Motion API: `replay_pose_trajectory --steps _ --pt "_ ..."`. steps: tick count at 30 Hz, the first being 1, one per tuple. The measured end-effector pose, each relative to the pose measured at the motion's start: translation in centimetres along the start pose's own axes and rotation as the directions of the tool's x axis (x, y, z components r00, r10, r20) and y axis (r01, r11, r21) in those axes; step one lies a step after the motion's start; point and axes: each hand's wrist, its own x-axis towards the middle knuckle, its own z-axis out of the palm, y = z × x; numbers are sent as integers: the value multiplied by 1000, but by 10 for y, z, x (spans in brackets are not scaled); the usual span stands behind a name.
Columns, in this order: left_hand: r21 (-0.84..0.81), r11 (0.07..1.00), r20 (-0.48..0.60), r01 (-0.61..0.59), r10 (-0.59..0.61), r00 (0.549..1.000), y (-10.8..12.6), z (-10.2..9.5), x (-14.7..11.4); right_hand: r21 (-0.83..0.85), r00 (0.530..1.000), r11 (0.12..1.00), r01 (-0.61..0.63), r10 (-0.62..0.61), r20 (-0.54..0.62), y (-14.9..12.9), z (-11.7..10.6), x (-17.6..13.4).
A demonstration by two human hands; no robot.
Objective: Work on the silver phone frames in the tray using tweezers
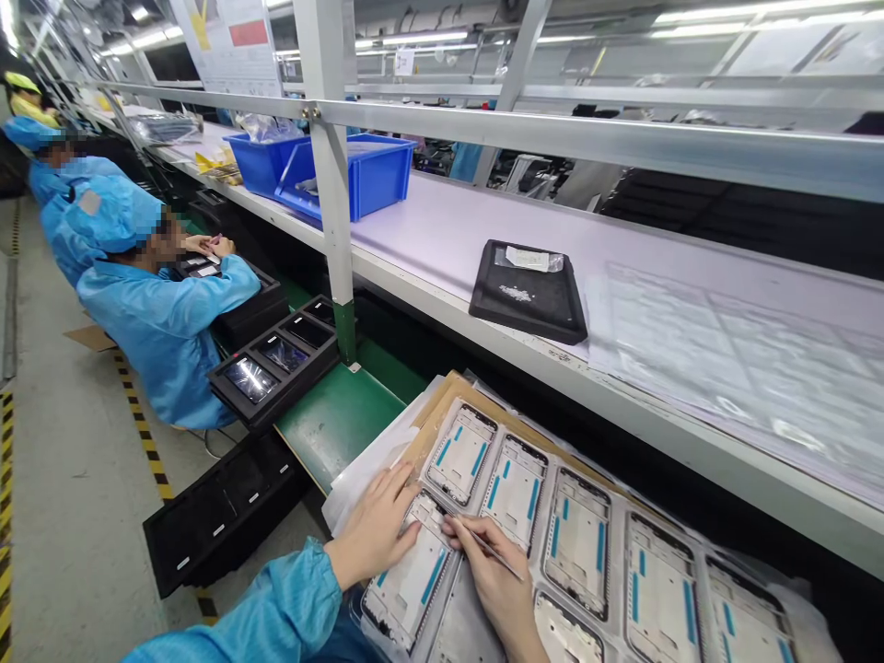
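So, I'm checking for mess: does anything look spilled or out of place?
Possibly the small whitish bits: they lie loose in the black tray on the shelf, outside the clear bag. That may be deliberate.

- The left hand (377, 532) lies spread on a near metal frame (406, 594).
- The right hand (492, 571) pinches a thin tool (509, 565).
- Far left: a blue-clad co-worker (156, 308).

Frames (580, 545) in tray (461, 630); bins (384, 184) beyond
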Motion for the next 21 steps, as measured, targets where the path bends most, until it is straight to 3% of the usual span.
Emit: replay_pose_trajectory --steps 21 --pt "144 988 32 -62 58 998 4 -1 0 8 1000 1000 -12 12 15 -6 2 0"
